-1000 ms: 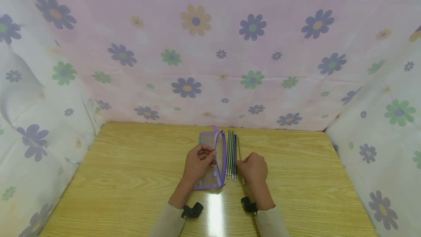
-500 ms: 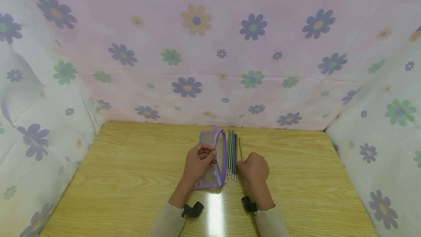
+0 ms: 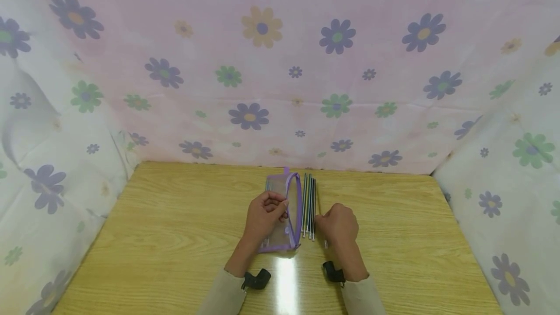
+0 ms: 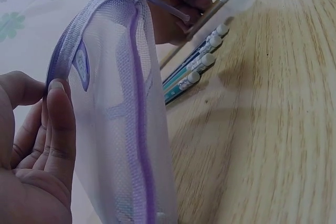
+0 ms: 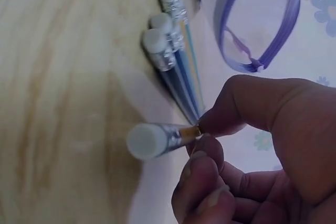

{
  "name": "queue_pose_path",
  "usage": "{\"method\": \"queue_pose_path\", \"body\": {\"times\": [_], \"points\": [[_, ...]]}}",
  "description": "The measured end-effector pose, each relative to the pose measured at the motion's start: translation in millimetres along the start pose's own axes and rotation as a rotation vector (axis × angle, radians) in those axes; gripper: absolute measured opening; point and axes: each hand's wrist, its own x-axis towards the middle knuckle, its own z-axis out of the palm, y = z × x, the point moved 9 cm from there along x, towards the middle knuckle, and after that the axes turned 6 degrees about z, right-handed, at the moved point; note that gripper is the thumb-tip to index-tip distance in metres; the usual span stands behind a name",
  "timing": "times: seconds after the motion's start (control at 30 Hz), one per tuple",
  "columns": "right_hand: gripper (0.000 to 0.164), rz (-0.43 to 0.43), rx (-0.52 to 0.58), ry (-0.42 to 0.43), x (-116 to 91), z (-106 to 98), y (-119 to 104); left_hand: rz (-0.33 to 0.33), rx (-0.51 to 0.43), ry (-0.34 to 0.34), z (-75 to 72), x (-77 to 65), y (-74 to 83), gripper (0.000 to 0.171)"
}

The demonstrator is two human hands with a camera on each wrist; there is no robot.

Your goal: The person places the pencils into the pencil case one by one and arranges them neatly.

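My left hand (image 3: pixel 263 214) pinches the zipper edge of a see-through mesh pencil case (image 4: pixel 107 124) with purple trim, between thumb and fingertips. The case's zipped side gapes toward the right, and a few pencils show through its mesh. My right hand (image 3: pixel 339 223) pinches a yellowish pencil (image 5: pixel 186 132) near its white eraser end, with the eraser toward me. Between the case and this pencil, several dark, blue and green pencils (image 3: pixel 308 205) lie side by side on the table, erasers toward me.
The wood-grain table (image 3: pixel 175 237) ends at a flowered cloth (image 3: pixel 280 125) at the back, with more cloth at both sides. A purple zipper pull (image 4: pixel 160 4) hangs at the near end of the case's opening.
The pencil in my right hand has shifted and tilted slightly, while that hand has edged a little to the right. My left hand and the case have stayed in place.
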Motion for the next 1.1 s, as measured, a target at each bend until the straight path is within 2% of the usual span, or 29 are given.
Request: {"method": "queue_pose_path", "body": {"times": [0.1, 0.4, 0.7, 0.9, 1.1], "points": [[0.047, -0.021, 0.023, -0.02, -2.8, -1.3, -4.0, 0.007, 0.001, -0.003, -0.3, 0.2, 0.3, 0.009], [0.033, -0.119, 0.155, -0.053, -11.9, -8.2, -21.5, 0.013, 0.002, -0.004, -0.1, 1.2, -1.1, 0.01], [0.015, -0.174, 0.301, -0.127, -15.4, -1.9, -32.9, 0.007, -0.001, -0.002, 0.5, -0.1, 0.5, 0.009], [0.009, -0.183, 0.376, -0.162, -15.4, 3.9, -36.8, 0.002, -0.014, -0.001, 1.2, 0.8, -2.3, 0.009], [0.008, -0.148, 0.458, -0.202, -11.2, 17.5, -33.6, -0.004, -0.019, -0.002, 1.7, 0.3, -2.2, 0.009]]}}
